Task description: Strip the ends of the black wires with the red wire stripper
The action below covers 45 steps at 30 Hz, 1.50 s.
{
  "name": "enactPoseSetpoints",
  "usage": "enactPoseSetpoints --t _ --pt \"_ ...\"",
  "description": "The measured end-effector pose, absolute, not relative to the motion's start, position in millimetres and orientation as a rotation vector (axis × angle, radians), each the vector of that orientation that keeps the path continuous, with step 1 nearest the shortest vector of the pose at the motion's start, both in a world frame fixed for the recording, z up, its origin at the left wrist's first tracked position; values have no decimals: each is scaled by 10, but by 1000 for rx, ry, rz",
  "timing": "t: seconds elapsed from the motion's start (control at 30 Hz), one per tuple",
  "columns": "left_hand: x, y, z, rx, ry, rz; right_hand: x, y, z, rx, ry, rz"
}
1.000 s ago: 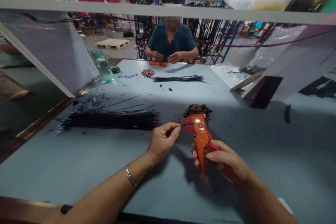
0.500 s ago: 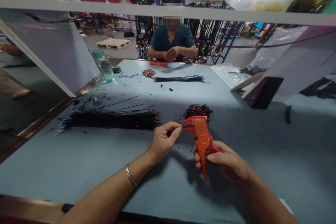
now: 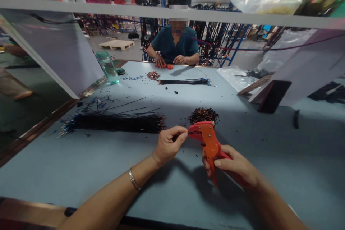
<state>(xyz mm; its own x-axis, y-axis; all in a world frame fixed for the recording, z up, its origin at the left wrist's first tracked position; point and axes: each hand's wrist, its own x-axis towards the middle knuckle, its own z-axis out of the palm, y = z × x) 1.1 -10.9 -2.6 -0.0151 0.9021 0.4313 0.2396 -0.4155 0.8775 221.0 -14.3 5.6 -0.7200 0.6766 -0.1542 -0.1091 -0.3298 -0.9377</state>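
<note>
My right hand (image 3: 234,163) is wrapped round the handles of a red and orange wire stripper (image 3: 211,147), whose jaws point left. My left hand (image 3: 172,143) is closed in a pinch right at those jaws. A thin dark wire (image 3: 188,132) barely shows between its fingertips and the tool; most of it is hidden by the hand. Left of that hand lies a thick bundle of black wires (image 3: 115,123), with blue and silver ends at the left and coppery ends at the right. Behind the stripper is a pile of small black and copper offcuts (image 3: 203,115).
Across the table (image 3: 107,172) a person (image 3: 175,43) has a hand on another orange tool (image 3: 169,67). Near them lie a smaller wire bundle (image 3: 185,81) and offcuts (image 3: 153,75). A bottle (image 3: 107,67) stands left, a dark phone-like slab (image 3: 275,96) leans right. A shelf (image 3: 151,11) crosses above.
The stripper has tilted and shifted slightly right and down in my right hand. My left hand stays at its jaws. The person opposite has parted their hands and reached to the orange tool.
</note>
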Motion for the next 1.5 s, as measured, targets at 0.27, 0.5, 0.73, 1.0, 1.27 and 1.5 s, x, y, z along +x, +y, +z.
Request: enactPoseSetpoints --t 0.27,0.5,0.73,1.0,1.27,1.5 --pt "14 -108 -34 1680 1194 1480 2200 -154 64 -779 -1490 1996" --pt "11 -112 -41 1667 1198 1472 2197 -162 50 -808 -1559 1927" --pt "17 -120 -26 1639 1191 1452 2179 -175 35 -832 -1576 1907" --pt "13 -123 -23 1608 1166 1436 2152 -204 13 -882 -1598 1862" --pt "12 -125 -54 1628 1167 1438 2124 -213 -10 -913 -1645 1793" --pt "17 -84 -101 1615 1214 1415 2036 -245 -66 -1087 -1563 1691"
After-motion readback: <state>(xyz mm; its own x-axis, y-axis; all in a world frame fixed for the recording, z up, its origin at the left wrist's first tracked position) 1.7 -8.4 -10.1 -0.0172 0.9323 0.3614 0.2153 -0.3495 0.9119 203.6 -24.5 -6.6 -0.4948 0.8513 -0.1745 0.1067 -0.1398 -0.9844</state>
